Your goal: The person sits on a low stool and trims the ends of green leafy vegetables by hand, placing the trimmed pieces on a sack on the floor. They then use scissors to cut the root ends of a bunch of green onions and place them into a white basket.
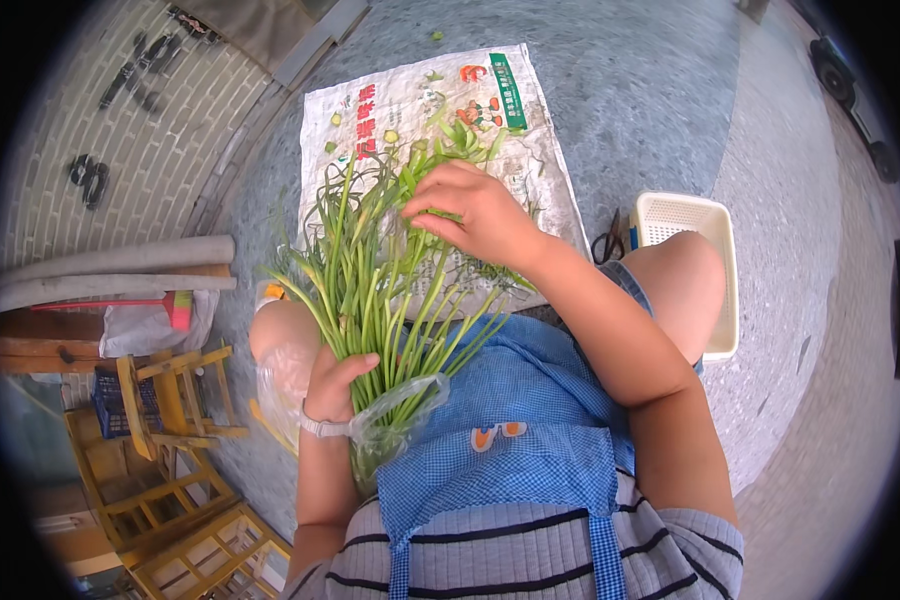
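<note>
A bunch of long green garlic scapes leans over the lap, its lower end inside a clear plastic bag. My left hand is closed around the bunch near the bag's mouth. Above the tips of the stalks is my right hand, fingers bent and thumb near the fingertips; whether something thin is pinched there cannot be told. Beyond it, green trimmings lie scattered on a flattened white woven sack bearing print. A blue checked apron covers the lap.
Black-handled scissors lie on the ground right of the sack, beside a cream plastic basket. At left are wooden chairs, a blue crate, a pink broom and a brick wall. Vehicle wheels show at far right.
</note>
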A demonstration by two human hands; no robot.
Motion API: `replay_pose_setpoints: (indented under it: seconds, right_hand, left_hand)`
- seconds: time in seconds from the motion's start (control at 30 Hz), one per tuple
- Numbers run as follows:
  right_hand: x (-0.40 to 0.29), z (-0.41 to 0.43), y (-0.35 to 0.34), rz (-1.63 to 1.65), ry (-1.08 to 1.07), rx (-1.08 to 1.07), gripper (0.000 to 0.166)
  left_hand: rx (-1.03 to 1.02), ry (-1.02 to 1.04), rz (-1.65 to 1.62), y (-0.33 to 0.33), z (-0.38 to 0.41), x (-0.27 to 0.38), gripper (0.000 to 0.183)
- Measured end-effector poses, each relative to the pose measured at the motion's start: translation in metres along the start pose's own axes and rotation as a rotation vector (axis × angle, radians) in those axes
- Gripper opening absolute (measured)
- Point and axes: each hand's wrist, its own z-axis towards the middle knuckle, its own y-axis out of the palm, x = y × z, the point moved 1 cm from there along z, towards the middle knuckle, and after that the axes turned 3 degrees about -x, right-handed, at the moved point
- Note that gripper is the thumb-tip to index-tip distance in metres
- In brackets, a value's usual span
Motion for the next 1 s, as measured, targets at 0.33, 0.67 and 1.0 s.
replay_pose_setpoints:
  seconds: [0.33,0.67,1.0]
  right_hand:
    - [-0.010,-0.009,0.020,0.005,0.174,-0.259,0.025]
    - [-0.008,-0.008,-0.004,-0.036,-0.025,-0.309,0.017]
    - [-0.023,-0.010,0.001,-0.288,0.036,-0.225,0.011]
  left_hand:
    - [0.019,-0.011,0.052,-0.004,0.005,-0.006,0.054]
    - [0.040,-0.009,0.010,-0.005,0.003,-0.005,0.049]
    - [0.011,0.003,0.022,-0.001,0.003,-0.003,0.038]
